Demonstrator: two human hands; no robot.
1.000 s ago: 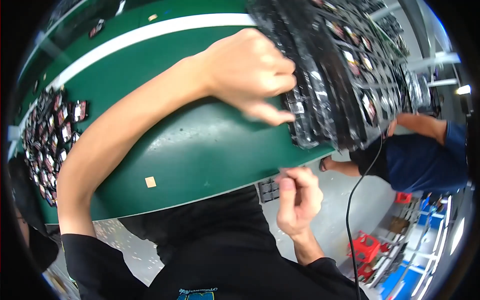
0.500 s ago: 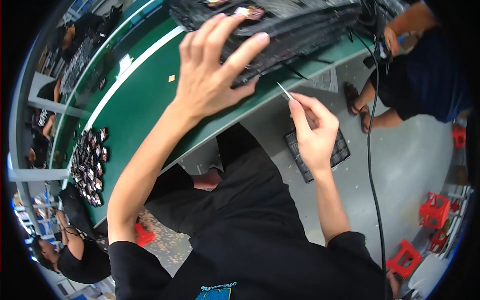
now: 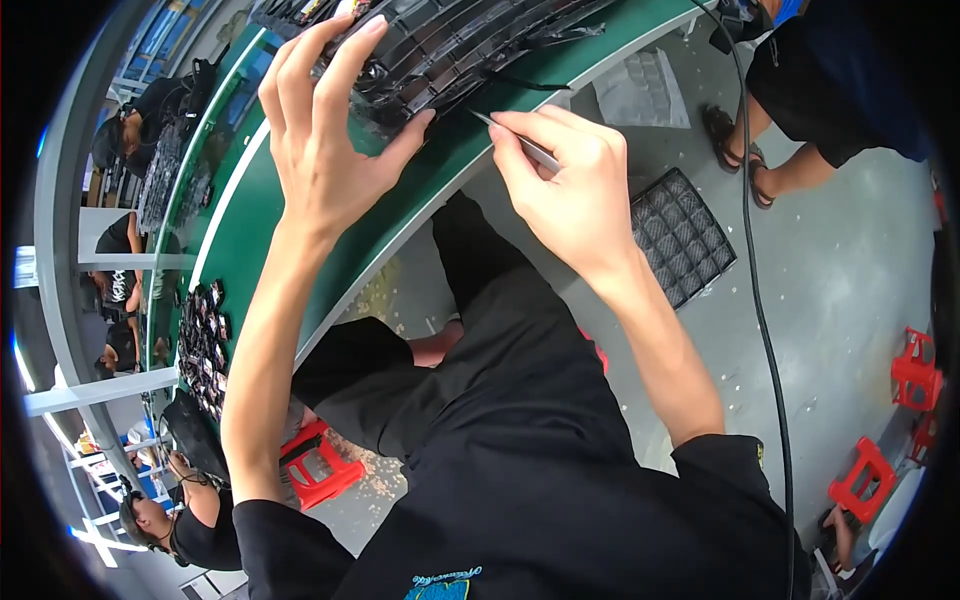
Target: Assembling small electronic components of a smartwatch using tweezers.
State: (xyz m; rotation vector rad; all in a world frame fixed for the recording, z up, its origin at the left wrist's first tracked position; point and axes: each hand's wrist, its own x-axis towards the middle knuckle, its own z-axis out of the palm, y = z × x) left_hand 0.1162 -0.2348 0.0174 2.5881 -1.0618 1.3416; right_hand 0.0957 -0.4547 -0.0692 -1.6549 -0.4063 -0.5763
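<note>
A black plastic tray with rows of compartments point(image 3: 455, 50) lies at the top of the view, on the green table point(image 3: 330, 265). My left hand point(image 3: 325, 150) is spread at its left end. The thumb tip meets the tray's near edge, and the fingers stretch toward small black pieces with colourful labels point(image 3: 350, 8). In my right hand point(image 3: 575, 170) is a pair of slim metal tweezers point(image 3: 535, 152), pinched between thumb and fingers. Their points are just off the tray's near edge, above the green surface; I cannot tell whether they touch anything.
Many small black labelled pieces point(image 3: 203, 340) are heaped at the table's left. On the floor lie a black compartment tray point(image 3: 683, 238) and a clear plastic tray point(image 3: 642, 90). A black cable point(image 3: 762, 330) hangs at right. Another person point(image 3: 840, 90) stands beyond it. Red stools point(image 3: 862, 480) stand around.
The view has shifted. My right hand has brought the tweezers up close to the tray's near edge. My left hand has moved left, leaving more of the tray's compartments showing.
</note>
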